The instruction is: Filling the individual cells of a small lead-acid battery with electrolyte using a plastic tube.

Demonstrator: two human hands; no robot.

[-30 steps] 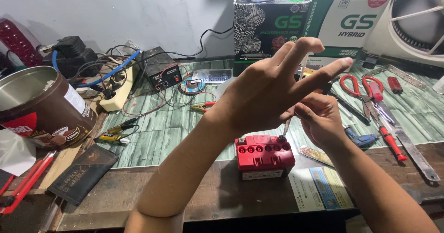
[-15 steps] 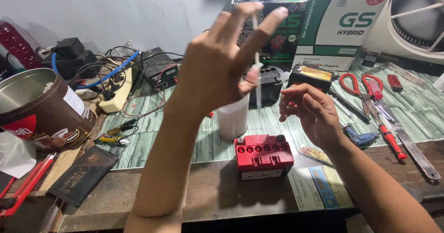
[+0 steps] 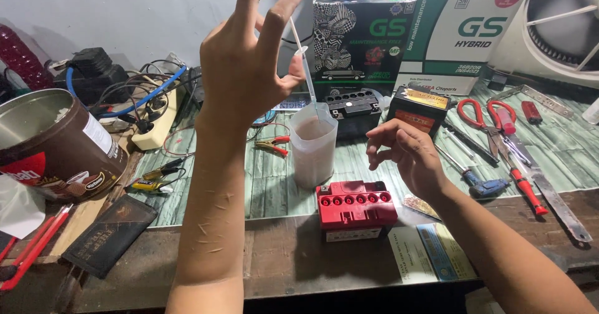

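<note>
left hand lifts a thin tube over a cloudy cup

we worked at a green plank-patterned workbench (image 3: 262, 183) with a bare wooden front edge. at its back stood two large printed cartons (image 3: 430, 33), and at the far left a big brown tin (image 3: 50, 142) lay tilted toward us.

our left hand (image 3: 249, 64) was raised high above the bench, its back to the camera and the fingers (image 3: 274, 21) spread and curved. a thin white tube (image 3: 298, 43) rose past them; it seemed to be pinched near the thumb, though the hand hid the exact grip. the tube slanted down into a cloudy plastic cup (image 3: 314, 145), which stood upright near the middle of the bench, just behind a small red battery (image 3: 355, 208).

our right hand (image 3: 405, 155) hovered to the right of the cup and above the red battery, loosely half closed and holding nothing that we could see.

behind the cup sat a black battery (image 3: 354, 105) with its top cells showing, and beside that a small black and orange box (image 3: 419, 108). to the right lay red-handled scissors (image 3: 490, 117) and a red-handled screwdriver (image 3: 527, 192). left of the cup, small red and black clips (image 3: 272, 144) rested on the bench.
</note>
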